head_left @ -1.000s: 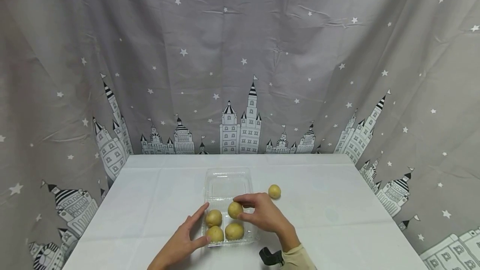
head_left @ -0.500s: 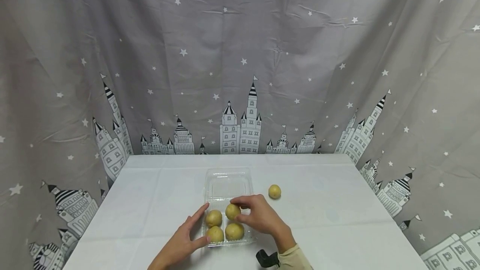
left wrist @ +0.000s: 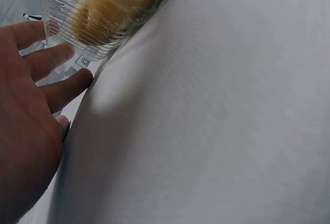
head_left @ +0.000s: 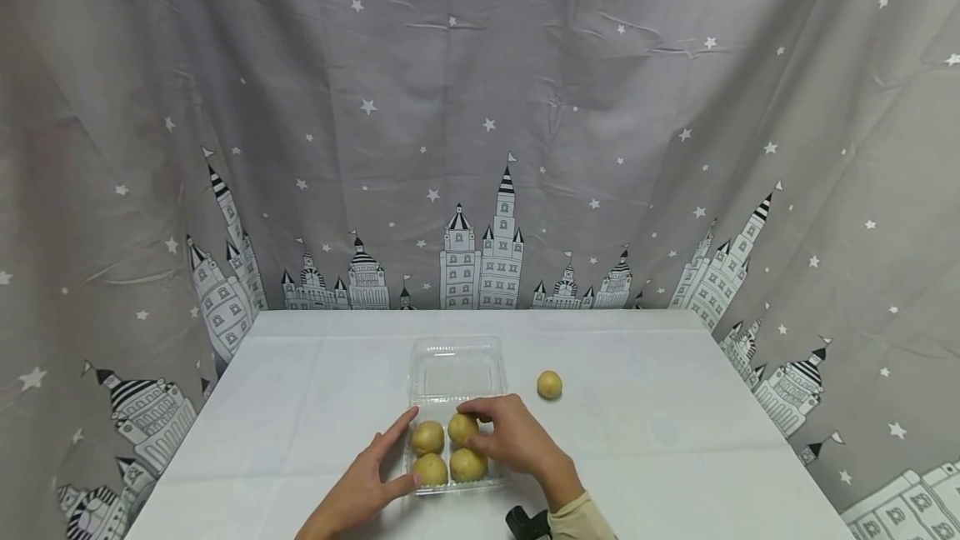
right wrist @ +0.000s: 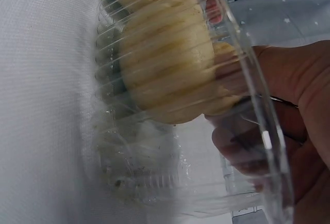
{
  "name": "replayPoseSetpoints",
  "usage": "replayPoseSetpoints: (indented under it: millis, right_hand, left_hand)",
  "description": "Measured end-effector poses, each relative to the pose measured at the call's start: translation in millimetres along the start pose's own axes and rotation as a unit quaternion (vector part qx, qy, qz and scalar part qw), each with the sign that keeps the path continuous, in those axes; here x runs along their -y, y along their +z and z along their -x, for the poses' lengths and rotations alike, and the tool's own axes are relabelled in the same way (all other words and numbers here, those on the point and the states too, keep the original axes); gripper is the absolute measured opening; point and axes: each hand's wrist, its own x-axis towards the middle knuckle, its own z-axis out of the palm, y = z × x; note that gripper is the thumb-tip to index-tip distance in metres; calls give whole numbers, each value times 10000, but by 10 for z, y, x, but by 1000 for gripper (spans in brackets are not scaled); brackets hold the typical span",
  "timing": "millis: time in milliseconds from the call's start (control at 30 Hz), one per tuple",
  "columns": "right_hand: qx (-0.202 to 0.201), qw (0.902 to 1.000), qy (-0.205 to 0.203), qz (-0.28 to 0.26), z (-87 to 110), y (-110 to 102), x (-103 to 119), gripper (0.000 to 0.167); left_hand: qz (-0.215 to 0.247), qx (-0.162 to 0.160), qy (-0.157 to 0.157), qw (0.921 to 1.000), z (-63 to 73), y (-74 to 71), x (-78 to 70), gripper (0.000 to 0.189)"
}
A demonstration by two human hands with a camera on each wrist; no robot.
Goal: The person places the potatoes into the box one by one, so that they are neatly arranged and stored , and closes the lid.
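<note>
A clear plastic clamshell container (head_left: pixel 467 487) lies with its lid (head_left: pixel 457 369) folded back. My right hand (head_left: pixel 517 440) pinches a yellowish potato (head_left: pixel 462 427) between thumb and fingers, low in the far right part of the container. Three more potatoes sit inside: one far left (head_left: pixel 427 437), one near left (head_left: pixel 430 469) and one near right (head_left: pixel 468 465). Along the container's left side, my left hand (head_left: pixel 366 477) spreads its fingers and thumb, fingertips right at the wall. Through the ribbed wall in the right wrist view, the near right potato (right wrist: pixel 167 59) partly hides the held one.
A single loose potato (head_left: pixel 550 384) rests on the white-covered table (head_left: pixel 660 473), right of the lid. Behind the table hangs a grey curtain (head_left: pixel 600 107) printed with castles and stars. A black device (head_left: pixel 527 523) sits at my right wrist.
My right hand has moved left and slightly nearer, bringing the held potato down into the far right part of the container. The left hand has stayed in place.
</note>
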Motion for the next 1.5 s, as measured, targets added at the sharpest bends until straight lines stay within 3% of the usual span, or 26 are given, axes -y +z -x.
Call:
replayPoseSetpoints:
  millis: [300, 733, 1067, 1300, 1500]
  right_hand:
    - [-69, 9999, -90, 18, -19, 69, 1, 40]
    - [142, 9994, 282, 103, -27, 92, 38, 28]
    - [107, 9998, -44, 163, -26, 38, 17, 29]
    - [111, 9999, 1, 49, 1, -11, 17, 32]
    - [-15, 10000, -3, 52, 33, -92, 25, 34]
  left_hand:
    - [-74, -28, 9, 10000, 3, -4, -1, 91]
    - [-45, -25, 57, 10000, -2, 1, 13, 91]
    - [-17, 47, -256, 9997, -9, 15, 0, 93]
    - [-10, 41, 37, 10000, -2, 4, -2, 90]
    - [-49, -6, 11, 10000, 3, 0, 5, 90]
